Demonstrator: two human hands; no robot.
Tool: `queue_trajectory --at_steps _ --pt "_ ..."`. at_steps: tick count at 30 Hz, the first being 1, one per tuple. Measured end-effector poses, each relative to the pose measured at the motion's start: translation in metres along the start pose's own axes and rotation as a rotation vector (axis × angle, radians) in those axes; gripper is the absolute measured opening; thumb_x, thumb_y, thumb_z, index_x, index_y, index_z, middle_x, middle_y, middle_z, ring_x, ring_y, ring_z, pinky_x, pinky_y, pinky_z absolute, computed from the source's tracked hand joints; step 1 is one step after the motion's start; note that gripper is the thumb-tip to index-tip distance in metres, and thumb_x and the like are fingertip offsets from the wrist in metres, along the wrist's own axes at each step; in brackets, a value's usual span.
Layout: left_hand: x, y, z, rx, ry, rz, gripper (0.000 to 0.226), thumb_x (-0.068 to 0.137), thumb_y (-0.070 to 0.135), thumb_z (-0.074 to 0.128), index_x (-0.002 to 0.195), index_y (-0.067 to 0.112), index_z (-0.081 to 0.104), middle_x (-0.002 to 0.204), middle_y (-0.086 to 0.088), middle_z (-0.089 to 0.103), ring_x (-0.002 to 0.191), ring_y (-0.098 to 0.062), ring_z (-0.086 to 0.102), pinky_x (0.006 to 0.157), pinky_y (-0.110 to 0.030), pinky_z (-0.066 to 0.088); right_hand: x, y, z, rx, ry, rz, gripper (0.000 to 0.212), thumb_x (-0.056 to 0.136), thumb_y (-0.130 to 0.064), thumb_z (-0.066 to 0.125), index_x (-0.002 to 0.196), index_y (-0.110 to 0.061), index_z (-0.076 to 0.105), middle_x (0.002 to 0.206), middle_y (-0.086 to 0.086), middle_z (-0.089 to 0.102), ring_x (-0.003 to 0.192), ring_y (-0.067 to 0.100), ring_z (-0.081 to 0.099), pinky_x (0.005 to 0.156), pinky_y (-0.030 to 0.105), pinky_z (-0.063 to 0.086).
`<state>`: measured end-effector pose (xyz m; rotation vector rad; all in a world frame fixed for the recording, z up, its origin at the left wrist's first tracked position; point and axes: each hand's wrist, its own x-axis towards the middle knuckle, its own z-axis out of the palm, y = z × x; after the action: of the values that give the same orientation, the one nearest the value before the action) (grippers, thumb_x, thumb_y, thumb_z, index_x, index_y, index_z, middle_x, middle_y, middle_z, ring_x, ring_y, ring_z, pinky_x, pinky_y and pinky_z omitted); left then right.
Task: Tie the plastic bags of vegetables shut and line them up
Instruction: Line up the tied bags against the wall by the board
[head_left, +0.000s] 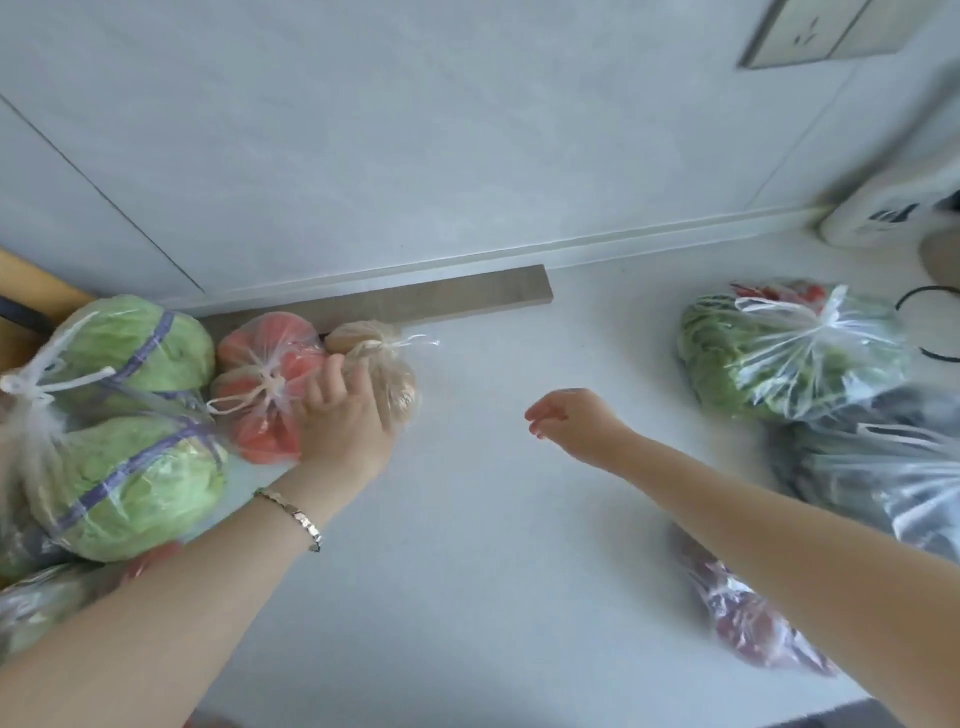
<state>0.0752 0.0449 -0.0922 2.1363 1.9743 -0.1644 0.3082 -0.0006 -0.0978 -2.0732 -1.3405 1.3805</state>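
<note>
We find the bag of round brown vegetables (384, 374) at the back left of the white counter (493, 519). Its neck is knotted and it sits against the grey strip (441, 299) that runs along the wall. The left hand (343, 415) lies on its near left side, with the fingers curled over the plastic and gripping it; a thin bracelet (293, 514) circles that wrist.

Touching this bag on its left is the tomato bag (260, 395), also knotted, and left of that we see the cabbage bag (130, 415), tied at the top, holding two green heads bound with purple tape.

The right hand (566, 415) hangs above the middle of the counter, well apart from every bag. Its fingers are loosely bent and it holds nothing.

On the right side lies a cluster of three more bags: the leafy-greens bag (789, 353) at the back, a dark bag (883, 467) just beside it towards us, and a red bag (748, 623) nearest, partly under the right forearm. We cannot tell whether these are tied.

Behind them stand a white appliance (883, 208) and a black cable (930, 322)
</note>
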Motion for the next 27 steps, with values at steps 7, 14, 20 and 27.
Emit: queue_trajectory --at_steps 7,14,20,27 --pt "-0.089 0.191 0.046 -0.087 -0.303 0.721 0.051 0.086 0.030 0.052 0.131 0.014 0.037 0.136 -0.007 0.039 0.125 -0.027 0.039 0.100 -0.039 0.036 -0.083 0.135 -0.134 -0.425 0.602 0.131 0.041 0.080 0.000 0.047 0.119 -0.008 0.057 0.128 0.015 0.050 0.121 0.032 0.041 0.102 0.038 0.034" --pt "-0.140 0.319 0.088 0.149 -0.322 1.058 0.056 0.083 0.027 0.060 0.132 0.010 0.039 0.144 -0.010 0.035 0.131 -0.027 0.035 0.109 -0.046 0.026 -0.119 0.241 -0.214 -0.907 0.416 0.472 0.093 0.078 -0.027 0.065 0.145 -0.018 0.001 0.152 0.010 0.009 0.142 0.026 0.006 0.115 0.046 0.013" --pt "-0.151 0.338 0.092 0.373 -0.268 0.966 0.047 0.085 0.001 0.051 0.130 0.005 0.035 0.130 -0.017 0.037 0.116 -0.033 0.047 0.107 -0.052 0.025 -0.102 0.267 -0.211 -0.674 0.490 0.379 0.077 0.077 -0.025 0.067 0.139 -0.014 0.023 0.135 0.013 0.043 0.127 0.030 0.040 0.108 0.046 0.023" --pt "-0.153 0.331 0.077 0.471 -0.361 1.027 0.040 0.088 -0.004 0.045 0.127 0.003 0.041 0.120 -0.019 0.055 0.107 -0.037 0.056 0.091 -0.047 0.043 -0.096 0.259 -0.226 -0.979 0.407 0.405 0.036 0.085 -0.012 0.054 0.120 -0.012 0.053 0.122 0.011 0.052 0.118 0.028 0.044 0.103 0.041 0.033"
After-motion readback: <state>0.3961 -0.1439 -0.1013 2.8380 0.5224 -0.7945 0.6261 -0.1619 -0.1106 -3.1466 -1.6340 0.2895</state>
